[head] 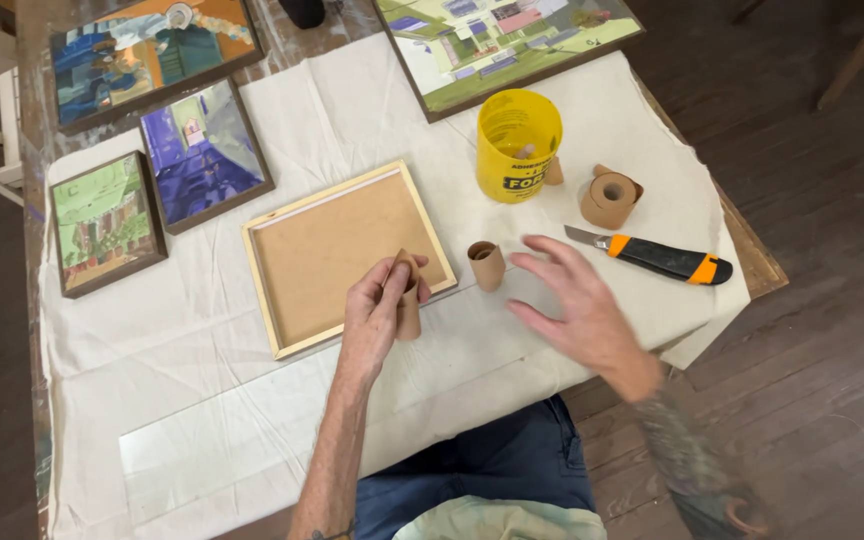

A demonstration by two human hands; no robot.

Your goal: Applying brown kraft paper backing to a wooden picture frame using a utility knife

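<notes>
Left hand (377, 310) pinching tape roll (408, 300); right hand (577, 305) spread, empty (blurred), beside small roll (487, 265). Probably light, crushable cardboard. Best gripped round the sides.

A yellow plastic tub (518, 140) stands upright and open on the white cloth (352, 110), far right of the middle — round, wide at the mouth, narrower at the base. Across its near side runs a black label band (517, 182) with pale lettering, wrapped around the lower wall. The tub sits just near of a framed painting's corner and left of a brown roll of paper tape (610, 198); a small brown cardboard tube leans against its right side. It is the one labelled package in view — no signs or screens show anywhere on the table.
</notes>
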